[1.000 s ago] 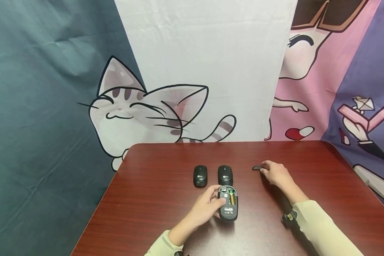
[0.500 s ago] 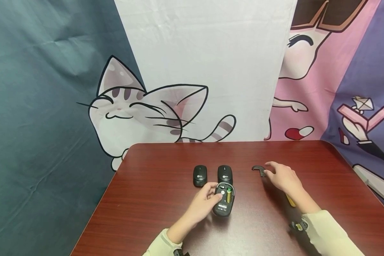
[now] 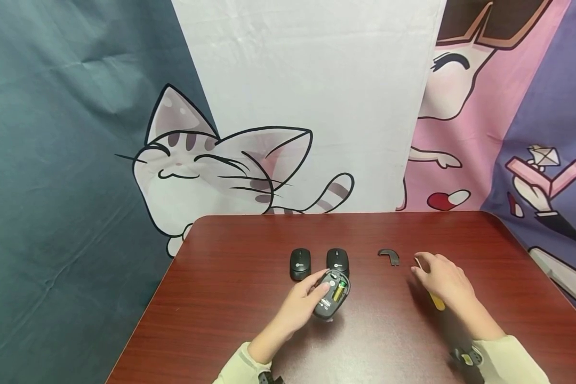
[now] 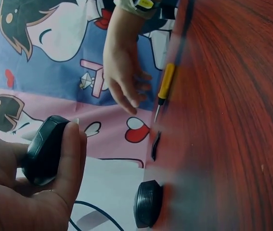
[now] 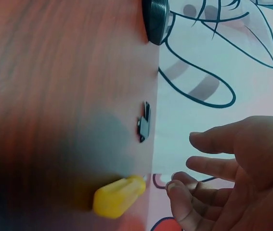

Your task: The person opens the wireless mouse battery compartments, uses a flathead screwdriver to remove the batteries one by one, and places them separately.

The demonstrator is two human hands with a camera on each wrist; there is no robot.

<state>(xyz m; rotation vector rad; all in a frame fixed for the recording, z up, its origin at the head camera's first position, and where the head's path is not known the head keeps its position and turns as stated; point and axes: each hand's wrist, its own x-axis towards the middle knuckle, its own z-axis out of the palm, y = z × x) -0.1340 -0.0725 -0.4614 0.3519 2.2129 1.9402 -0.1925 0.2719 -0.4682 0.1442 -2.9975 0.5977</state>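
Note:
My left hand [image 3: 293, 308] grips a black computer mouse [image 3: 324, 308] above the table, thumb on its underside. The underside faces up with its battery bay open, and a green and gold battery [image 3: 338, 291] lies inside. My right hand [image 3: 445, 278] hovers over a screwdriver, its fingers loosely bent and holding nothing. In the right wrist view the yellow screwdriver handle [image 5: 119, 196] lies below the fingers; the left wrist view shows the whole screwdriver [image 4: 165, 85] on the table. Left of that hand lies a curved black battery cover [image 3: 390, 255].
Two more black mice stand behind the held one: a left mouse [image 3: 300, 263] and a right mouse [image 3: 337, 259], partly overlapped by the held mouse. The reddish-brown wooden table [image 3: 230, 298] ends at a cartoon-printed cloth backdrop [image 3: 307, 64].
My right hand has let go of the battery cover and moved right and nearer, over the screwdriver. My left hand has tilted the held mouse and shifted it slightly left.

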